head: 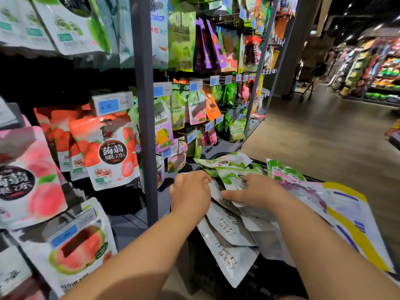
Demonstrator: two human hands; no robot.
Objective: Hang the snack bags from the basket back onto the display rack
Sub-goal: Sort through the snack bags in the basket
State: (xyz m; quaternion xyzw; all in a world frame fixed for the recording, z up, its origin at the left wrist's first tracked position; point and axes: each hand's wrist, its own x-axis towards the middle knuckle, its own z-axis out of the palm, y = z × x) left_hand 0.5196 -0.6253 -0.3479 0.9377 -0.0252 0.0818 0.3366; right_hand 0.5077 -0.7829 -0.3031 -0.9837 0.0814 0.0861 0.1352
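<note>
A dark basket (270, 276) at the lower middle is heaped with snack bags: grey-white bags (229, 239) with black script, green-and-white bags (225, 162) at its far end, and a large white, yellow and purple bag (350, 215) on the right. My left hand (190, 192) is curled over the left edge of the pile and grips a grey-white bag. My right hand (255, 190) lies on the pile and pinches a green-and-white bag (231, 177). The display rack (144, 105) stands to the left with bags hanging on its hooks.
Strawberry (108, 150), peach (30, 176) and watermelon (80, 247) jelly bags hang close on the left with blue price tags. More green, purple and orange bags fill the rack further back. A wooden aisle floor (313, 137) runs to the right, towards distant shelves (372, 68).
</note>
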